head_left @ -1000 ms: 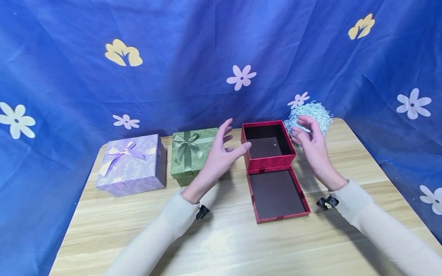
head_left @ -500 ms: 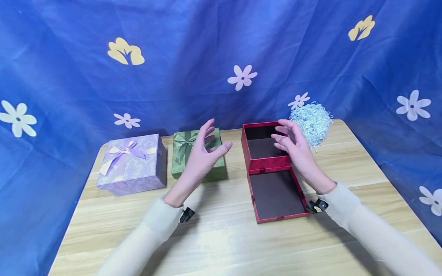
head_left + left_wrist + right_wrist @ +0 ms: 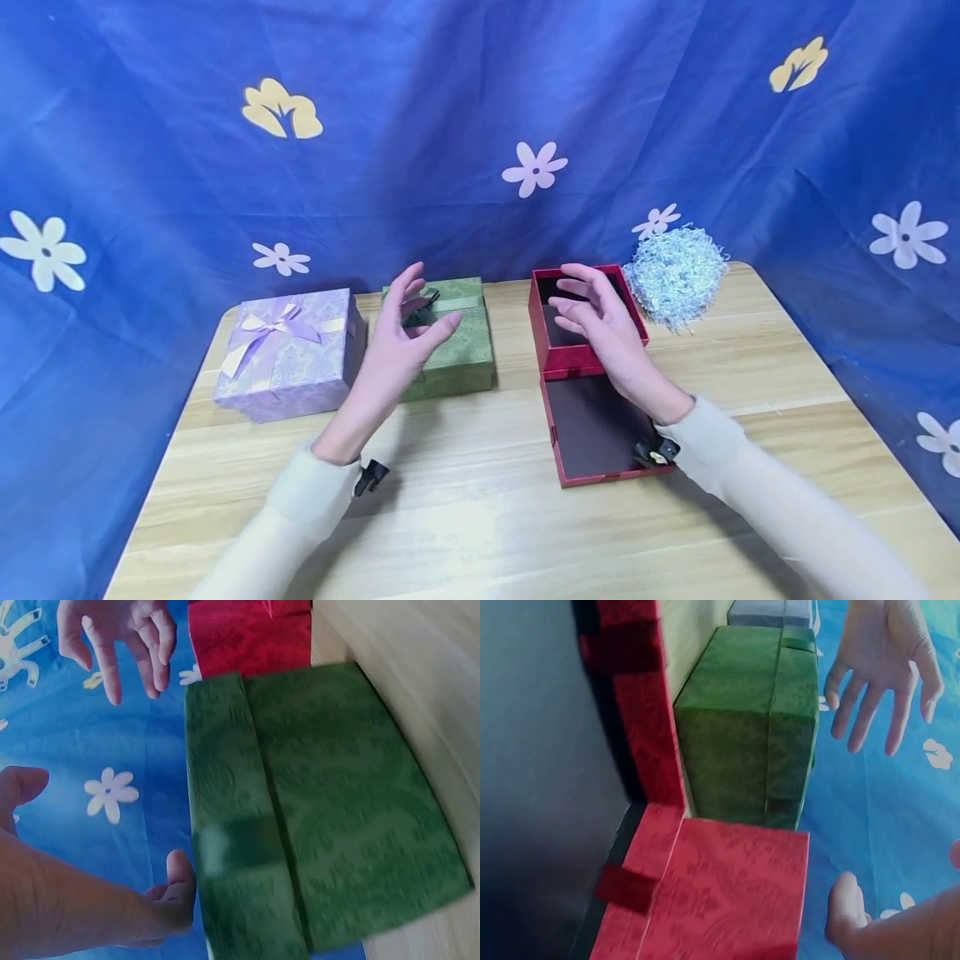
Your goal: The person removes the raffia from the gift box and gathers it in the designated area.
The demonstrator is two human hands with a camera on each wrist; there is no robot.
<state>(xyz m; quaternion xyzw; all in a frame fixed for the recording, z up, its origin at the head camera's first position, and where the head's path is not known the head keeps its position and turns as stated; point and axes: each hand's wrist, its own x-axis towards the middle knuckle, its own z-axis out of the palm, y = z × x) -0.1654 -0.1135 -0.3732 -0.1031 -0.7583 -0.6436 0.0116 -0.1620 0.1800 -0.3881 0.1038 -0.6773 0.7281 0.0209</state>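
Note:
My left hand [image 3: 397, 346] hovers over the left part of a green gift box [image 3: 453, 350], covering most of its bow, with fingers spread and nothing held. The green box has its lid on, as the left wrist view also shows. Over the red gift box [image 3: 572, 360], my right hand [image 3: 603, 329] hangs with loosely bent fingers, holding nothing. That box stands uncovered, its dark inside partly hidden by the hand. Its red lid [image 3: 592, 425] lies inside-up directly in front of it, partly behind my right wrist.
A purple gift box [image 3: 292, 358] with a ribbon bow sits on the left of the wooden table [image 3: 465, 517]. Pale blue shredded paper [image 3: 677, 275] is heaped at the back right, beside the red box. A blue flowered cloth [image 3: 450, 125] hangs behind the table.
Both hands have moved left: the left from between the green and red boxes to over the green box, the right from the shredded paper to over the red box. The boxes stay put.

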